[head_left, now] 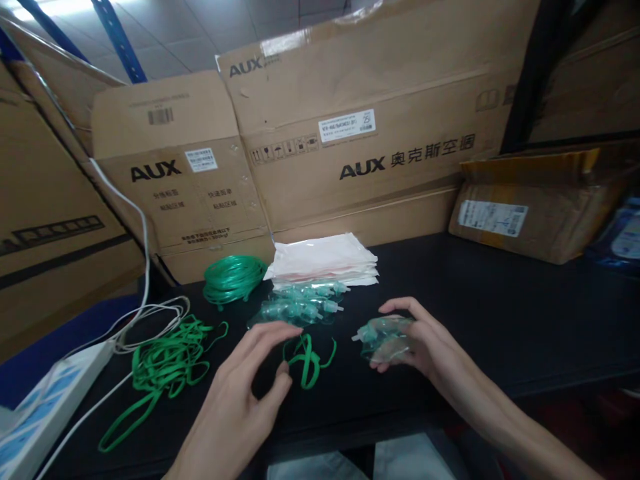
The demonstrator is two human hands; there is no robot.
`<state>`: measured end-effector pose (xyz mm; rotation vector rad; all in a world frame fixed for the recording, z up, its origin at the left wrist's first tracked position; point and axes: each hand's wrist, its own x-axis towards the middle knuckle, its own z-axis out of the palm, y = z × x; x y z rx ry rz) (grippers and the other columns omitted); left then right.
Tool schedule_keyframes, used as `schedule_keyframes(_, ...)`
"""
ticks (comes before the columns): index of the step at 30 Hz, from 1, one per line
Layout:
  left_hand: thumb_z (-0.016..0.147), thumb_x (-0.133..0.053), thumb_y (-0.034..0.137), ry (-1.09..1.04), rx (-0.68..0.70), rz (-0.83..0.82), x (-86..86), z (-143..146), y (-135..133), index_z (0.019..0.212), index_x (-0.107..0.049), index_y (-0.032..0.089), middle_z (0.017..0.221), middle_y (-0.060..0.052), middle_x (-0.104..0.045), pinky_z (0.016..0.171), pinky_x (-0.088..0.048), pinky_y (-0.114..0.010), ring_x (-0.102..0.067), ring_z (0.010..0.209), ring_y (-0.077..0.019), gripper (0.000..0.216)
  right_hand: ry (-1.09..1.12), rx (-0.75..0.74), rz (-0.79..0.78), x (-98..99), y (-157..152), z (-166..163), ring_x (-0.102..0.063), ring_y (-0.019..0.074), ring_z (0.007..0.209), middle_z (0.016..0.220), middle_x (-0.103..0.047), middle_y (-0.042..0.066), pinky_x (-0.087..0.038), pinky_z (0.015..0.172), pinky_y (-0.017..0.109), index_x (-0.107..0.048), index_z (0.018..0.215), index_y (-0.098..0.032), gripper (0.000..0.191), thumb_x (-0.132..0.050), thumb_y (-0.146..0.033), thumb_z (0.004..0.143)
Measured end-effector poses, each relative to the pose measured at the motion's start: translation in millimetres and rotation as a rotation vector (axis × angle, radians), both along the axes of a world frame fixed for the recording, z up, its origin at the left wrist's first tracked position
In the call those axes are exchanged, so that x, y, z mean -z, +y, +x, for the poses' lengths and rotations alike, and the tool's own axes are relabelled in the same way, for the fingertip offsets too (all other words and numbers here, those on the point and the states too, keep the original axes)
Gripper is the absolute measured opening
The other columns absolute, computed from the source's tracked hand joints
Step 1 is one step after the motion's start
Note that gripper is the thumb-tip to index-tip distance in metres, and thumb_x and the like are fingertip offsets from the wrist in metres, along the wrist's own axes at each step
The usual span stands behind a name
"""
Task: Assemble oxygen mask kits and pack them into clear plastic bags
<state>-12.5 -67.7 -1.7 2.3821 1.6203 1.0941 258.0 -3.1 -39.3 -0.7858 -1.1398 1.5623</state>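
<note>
My right hand (420,343) is closed around a clear green plastic breathing mask (385,337), whose pale connector points left. Across from it, my left hand (250,380) has its thumb and index finger apart, beside a short green elastic strap (309,367). That strap is looped and comes close to the index fingertip; whether it touches is hard to tell. Behind my left hand, several similar masks (295,307) lie in rows on the black tabletop (370,413). Left of that hand, a tangled pile of green elastic straps (170,357) trails one loop toward the front.
White flat packets (325,257) are stacked behind the masks, next to coiled green tubing (234,279). A power strip (60,393) with white cables stands at the left edge. Large cardboard boxes (310,180) form the back wall; a smaller carton (530,213) sits at the right.
</note>
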Motion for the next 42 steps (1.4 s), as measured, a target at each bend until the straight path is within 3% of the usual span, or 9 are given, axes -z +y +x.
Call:
schedule_keyframes(5,0.099,-0.057,0.032,0.067,-0.029,-0.041,4.8,9,-3,0.1,-0.07,0.025,0.092,-0.001,-0.07,0.076,-0.053,-0.026,-0.069,0.084,-0.018,0.015,0.07,0.035,-0.135,-11.1,-2,-5,-0.077,0.0258,0.07,0.084,-0.081,0.006,-0.058,0.064,0.035,-0.057,0.105,-0.023,0.04,-0.074,-0.049,0.079)
schedule_keyframes(9,0.092,-0.067,0.049,0.13,-0.19,-0.128,9.9,17,8,0.099,-0.071,0.021,0.081,-0.002,-0.067,0.072,-0.051,-0.031,-0.067,0.075,-0.0219,0.029,0.209,-0.003,-0.226,-19.9,-6,-20,-0.078,0.0302,0.079,0.089,-0.08,0.008,-0.06,0.072,0.04,-0.063,0.102,-0.022,0.048,-0.079,-0.057,0.073)
schedule_keyframes(13,0.095,-0.065,0.04,0.214,-0.274,-0.298,7.3,25,30,0.088,-0.071,0.019,0.078,-0.001,-0.068,0.066,-0.044,-0.029,-0.065,0.068,-0.0196,0.022,0.277,0.065,-0.204,-10.0,-3,-36,-0.078,0.0288,0.08,0.086,-0.079,0.006,-0.061,0.075,0.04,-0.066,0.1,-0.02,0.044,-0.08,-0.053,0.074)
schedule_keyframes(18,0.089,-0.061,0.017,0.224,-0.188,-0.361,-3.0,30,39,0.086,-0.075,0.02,0.086,-0.002,-0.07,0.067,-0.041,-0.026,-0.064,0.07,-0.0167,0.015,0.22,0.234,-0.133,-0.8,-3,-49,-0.079,0.026,0.074,0.084,-0.078,0.002,-0.061,0.071,0.037,-0.064,0.101,-0.022,0.037,-0.078,-0.048,0.079)
schedule_keyframes(21,0.087,-0.058,0.017,0.166,-0.082,-0.355,-13.9,27,39,0.093,-0.08,0.022,0.092,-0.003,-0.075,0.07,-0.043,-0.027,-0.066,0.073,-0.0188,0.024,0.219,0.302,-0.144,-5.7,-4,-57,-0.079,0.0248,0.07,0.081,-0.078,0.001,-0.059,0.066,0.034,-0.062,0.1,-0.022,0.034,-0.076,-0.046,0.081)
schedule_keyframes(25,0.087,-0.06,0.024,0.143,-0.008,-0.333,-27.9,16,43,0.1,-0.083,0.027,0.091,-0.002,-0.078,0.08,-0.044,-0.029,-0.067,0.09,-0.0253,0.027,0.215,0.282,-0.148,-9.8,0,-60,-0.079,0.025,0.069,0.078,-0.078,0.001,-0.06,0.071,0.036,-0.061,0.097,-0.022,0.04,-0.083,-0.048,0.076)
schedule_keyframes(30,0.093,-0.06,0.043,0.008,0.095,-0.5,-36.0,14,51,0.085,-0.081,0.024,0.072,0.002,-0.072,0.06,-0.035,-0.023,-0.059,0.068,-0.0176,0.029,0.168,0.23,-0.121,-8.1,-3,-53,-0.078,0.0257,0.076,0.083,-0.079,0.002,-0.06,0.079,0.039,-0.063,0.094,-0.022,0.053,-0.09,-0.059,0.066)
schedule_keyframes(37,0.1,-0.048,0.055,-0.127,0.046,-0.413,-30.9,31,55,0.077,-0.077,0.017,0.051,0.004,-0.053,0.057,-0.033,-0.023,-0.052,0.054,-0.0148,0.053,0.072,0.23,-0.001,1.4,-8,-55,-0.073,0.0242,0.085,0.087,-0.077,0.004,-0.062,0.072,0.034,-0.067,0.094,-0.022,0.048,-0.083,-0.063,0.075)
schedule_keyframes(42,0.096,-0.054,0.05,-0.181,0.086,-0.429,-33.8,27,55,0.088,-0.08,0.017,0.048,0.006,-0.049,0.057,-0.032,-0.023,-0.046,0.05,-0.0136,0.043,0.107,0.278,0.04,7.1,-3,-57,-0.074,0.027,0.092,0.097,-0.078,0.006,-0.062,0.083,0.036,-0.07,0.1,-0.024,0.051,-0.093,-0.052,0.065)
